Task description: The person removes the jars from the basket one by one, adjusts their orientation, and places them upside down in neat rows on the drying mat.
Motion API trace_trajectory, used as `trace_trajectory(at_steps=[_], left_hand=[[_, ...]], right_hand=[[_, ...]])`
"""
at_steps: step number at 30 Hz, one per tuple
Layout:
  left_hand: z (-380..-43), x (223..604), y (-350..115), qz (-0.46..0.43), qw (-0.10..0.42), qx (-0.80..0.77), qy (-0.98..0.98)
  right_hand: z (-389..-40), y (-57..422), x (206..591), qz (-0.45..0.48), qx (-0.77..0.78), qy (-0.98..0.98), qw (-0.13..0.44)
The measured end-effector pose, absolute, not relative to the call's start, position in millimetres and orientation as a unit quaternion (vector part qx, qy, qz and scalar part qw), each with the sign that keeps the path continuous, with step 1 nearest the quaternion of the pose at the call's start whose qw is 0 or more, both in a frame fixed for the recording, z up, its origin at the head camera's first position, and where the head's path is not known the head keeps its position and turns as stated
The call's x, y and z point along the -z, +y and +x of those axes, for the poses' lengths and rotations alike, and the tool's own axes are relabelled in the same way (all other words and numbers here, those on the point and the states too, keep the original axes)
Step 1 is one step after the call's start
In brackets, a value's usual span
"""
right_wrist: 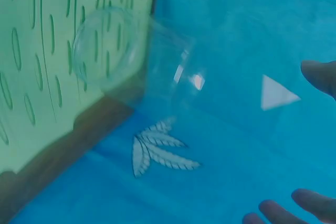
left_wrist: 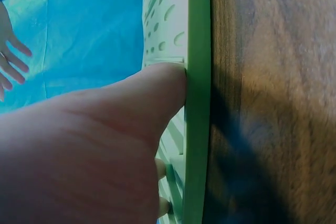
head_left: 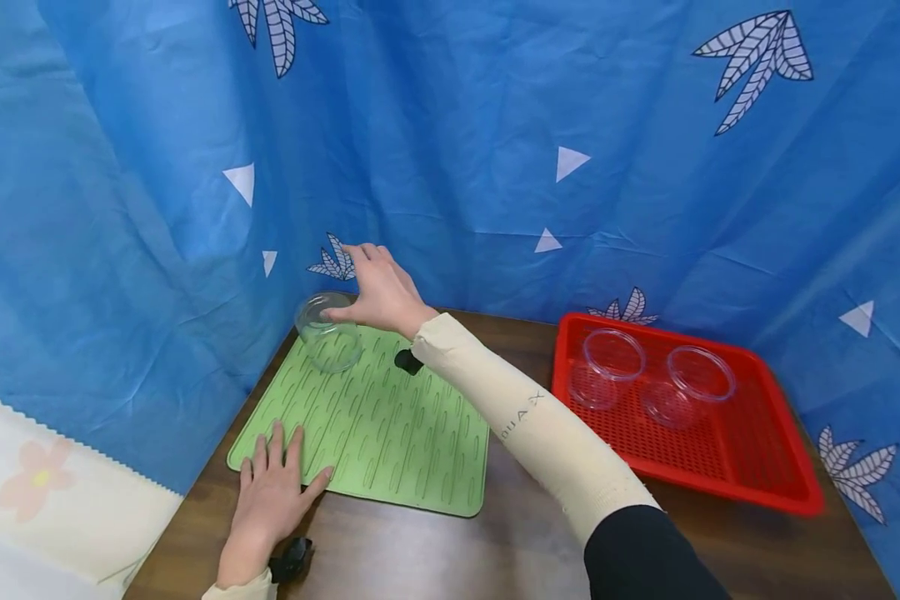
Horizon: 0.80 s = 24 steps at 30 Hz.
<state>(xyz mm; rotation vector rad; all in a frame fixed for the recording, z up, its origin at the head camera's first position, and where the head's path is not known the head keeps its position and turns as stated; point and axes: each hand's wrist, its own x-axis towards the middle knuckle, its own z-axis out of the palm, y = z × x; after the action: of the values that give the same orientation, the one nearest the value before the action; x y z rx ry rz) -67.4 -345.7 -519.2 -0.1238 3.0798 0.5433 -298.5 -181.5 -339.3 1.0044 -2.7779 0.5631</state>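
Note:
A clear plastic cup (head_left: 333, 367) stands upside down near the far left corner of the green ridged mat (head_left: 420, 467); its wide rim meets the mat. My right hand (head_left: 381, 292) hovers above and beside it, thumb and fingers spread and holding nothing. In the right wrist view a gap shows between the cup (right_wrist: 168, 61) and the fingertips (right_wrist: 315, 203). My left hand (head_left: 270, 492) rests on the mat's near left corner, fingers straight. The left wrist view shows its thumb lying along the mat's edge (left_wrist: 197, 129).
On the right of the wooden table (head_left: 435, 558) is a red basket (head_left: 780, 450), with two clear cups (head_left: 596, 392) (head_left: 671, 408) upright inside. A blue patterned curtain (head_left: 457, 150) hangs close behind the table and along its sides. White cloth (head_left: 60, 500) hangs at the left.

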Motion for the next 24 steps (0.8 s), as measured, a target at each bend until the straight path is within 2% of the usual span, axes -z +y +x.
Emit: trace_trajectory(at_steps=[9,24], left_hand=[[-69.0,525.3,-346.9,-0.042,0.025,-0.178,0.983],[-76.1,527.3,-346.4,-0.029,0.062,-0.194,0.979]], right_hand=[[-287.8,-111.9,312.0,0.304,-0.276,-0.906,0.101],[-267.5,7.5,307.5,0.221,-0.38,-0.882,0.168]])
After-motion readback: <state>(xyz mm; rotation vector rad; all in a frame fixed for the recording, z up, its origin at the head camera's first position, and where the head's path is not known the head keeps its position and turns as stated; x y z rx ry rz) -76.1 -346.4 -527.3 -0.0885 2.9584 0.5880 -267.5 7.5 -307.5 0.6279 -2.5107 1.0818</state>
